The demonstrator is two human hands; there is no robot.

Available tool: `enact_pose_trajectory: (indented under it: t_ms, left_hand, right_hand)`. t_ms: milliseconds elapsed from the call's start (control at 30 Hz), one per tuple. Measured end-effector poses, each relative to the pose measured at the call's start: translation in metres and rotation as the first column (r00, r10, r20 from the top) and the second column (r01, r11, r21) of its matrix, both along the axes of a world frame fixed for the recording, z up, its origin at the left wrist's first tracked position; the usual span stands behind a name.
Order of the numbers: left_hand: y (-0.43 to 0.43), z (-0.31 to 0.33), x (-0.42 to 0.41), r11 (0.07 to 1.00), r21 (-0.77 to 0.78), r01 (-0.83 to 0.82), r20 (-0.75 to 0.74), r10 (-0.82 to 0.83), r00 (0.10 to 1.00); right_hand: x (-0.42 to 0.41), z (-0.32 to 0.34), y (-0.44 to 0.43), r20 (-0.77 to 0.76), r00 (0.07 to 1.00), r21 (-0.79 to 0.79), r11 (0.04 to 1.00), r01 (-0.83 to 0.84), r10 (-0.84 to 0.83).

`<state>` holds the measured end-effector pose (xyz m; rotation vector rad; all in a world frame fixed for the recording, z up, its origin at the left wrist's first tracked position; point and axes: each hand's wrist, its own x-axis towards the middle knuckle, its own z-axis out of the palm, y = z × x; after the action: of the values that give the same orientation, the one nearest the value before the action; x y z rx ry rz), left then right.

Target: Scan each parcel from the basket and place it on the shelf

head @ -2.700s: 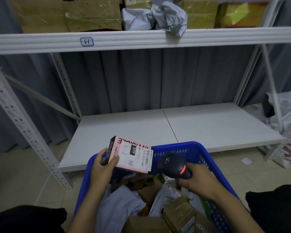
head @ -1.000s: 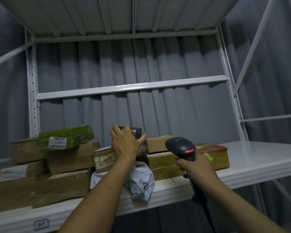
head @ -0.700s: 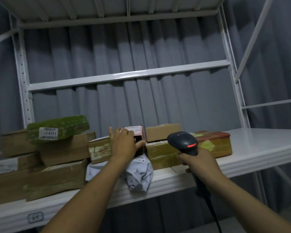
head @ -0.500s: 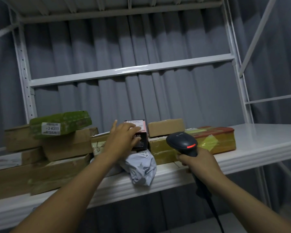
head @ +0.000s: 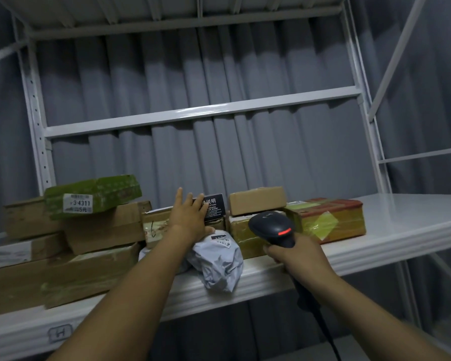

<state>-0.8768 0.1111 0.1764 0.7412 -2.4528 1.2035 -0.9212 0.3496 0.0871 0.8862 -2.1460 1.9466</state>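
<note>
L fingers (head: pixel 179 200) are straight and spread wide, laid flat on the front of a small black-faced box (head: pixel 215 207) w/ white print. The thumb sticks out to the right under it. L hand (head: pixel 189 218) grips nothing. The box stands upright on the shelf (head: pixel 401 230), towards the back, approx mid-width. It sits btwn a taped cardboard box (head: pixel 155 226) on its left and a two-high stack on its right: a small brown carton (head: pixel 257 200) on top of a yellow-taped carton (head: pixel 238 238).

R fingers (head: pixel 270 250) are curled tight round the handle of a black barcode scanner (head: pixel 272 226). R hand (head: pixel 300 256) holds it head-up in front of the shelf's front edge, w/ a red light lit on the head and the cable hanging below the wrist.

Just below the L hand a crumpled grey poly mailer (head: pixel 216 261) lies at the front edge and sags over it. Right of the stack is a carton wrapped in red and yellow tape (head: pixel 332 220), touching the yellow-taped one.

At the shelf's left end, brown cartons (head: pixel 99 233) are piled, w/ a green-wrapped box (head: pixel 110 191) tilted on top; its sticker reads 3-4311. All cartons are taped shut, so contents can't be seen. The front lip near the left corner carries a small label (head: pixel 60 333) marked H. A grey curtain (head: pixel 245 152) hangs behind the rack.
</note>
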Motion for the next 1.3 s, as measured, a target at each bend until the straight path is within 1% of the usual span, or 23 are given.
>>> enact_pose_trajectory:
  t_ms: [67,100,233,300,367,467,533,600,767,833,933,1033,1167,1200,1300]
  left_hand:
    - [0.003,0.001,-0.001,1.000,0.001,-0.007,-0.004,0.007,1.000]
    - [0.004,0.001,0.000,1.000,0.020,0.018,-0.022,-0.017,1.000]
    - [0.019,0.004,0.018,0.965,0.137,0.222,-0.134,-0.204,0.970]
    - [0.033,0.006,0.034,0.928,0.180,0.327,-0.194,-0.292,0.936]
    - [0.049,0.003,0.056,0.881,0.186,0.434,-0.249,-0.385,0.888]
    - [0.076,-0.018,0.095,0.799,0.203,0.566,-0.320,-0.492,0.810]
    - [0.091,-0.045,0.120,0.753,0.252,0.608,-0.348,-0.516,0.783]
    - [0.100,-0.081,0.143,0.712,0.331,0.620,-0.351,-0.517,0.781]
    - [0.118,-0.202,0.196,0.658,0.540,0.525,-0.304,-0.429,0.851]
    - [0.122,-0.261,0.215,0.618,0.634,0.465,-0.279,-0.378,0.883]
    - [0.128,-0.353,0.241,0.556,0.767,0.320,-0.165,-0.311,0.936]
    - [0.137,-0.440,0.260,0.460,0.870,0.175,-0.047,-0.277,0.960]
    - [0.150,-0.537,0.259,0.340,0.940,0.006,0.082,-0.246,0.966]
    - [0.154,-0.554,0.259,0.293,0.955,-0.040,0.109,-0.223,0.969]
    - [0.165,-0.591,0.258,0.073,0.996,-0.055,0.068,-0.176,0.982]
  right_hand:
    - [0.002,0.002,0.001,0.004,1.000,0.010,1.000,-0.005,0.005]
    - [0.004,0.003,0.003,0.009,1.000,0.012,1.000,-0.011,0.011]
    - [0.022,0.005,0.014,0.017,0.999,0.009,0.999,-0.048,0.048]
    - [0.037,0.002,0.022,0.020,0.999,0.026,0.998,-0.048,0.048]
    - [0.055,-0.006,0.031,0.050,0.997,0.038,0.998,-0.059,0.057]
    - [0.086,-0.025,0.045,0.092,0.991,0.052,0.994,-0.097,0.092]
    - [0.110,-0.045,0.054,0.122,0.984,0.049,0.989,-0.136,0.129]
    - [0.133,-0.072,0.065,0.162,0.972,0.059,0.981,-0.182,0.171]
    - [0.172,-0.164,0.086,0.314,0.923,0.155,0.947,-0.282,0.224]
    - [0.181,-0.203,0.090,0.353,0.911,0.239,0.920,-0.311,0.216]
    - [0.193,-0.263,0.096,0.404,0.895,0.349,0.873,-0.340,0.187]
    - [0.197,-0.317,0.106,0.449,0.877,0.410,0.832,-0.373,0.171]
    - [0.188,-0.353,0.108,0.431,0.883,0.532,0.737,-0.416,0.187]
    - [0.186,-0.357,0.108,0.436,0.879,0.547,0.718,-0.430,0.194]
    - [0.182,-0.373,0.111,0.502,0.837,0.493,0.723,-0.485,0.219]
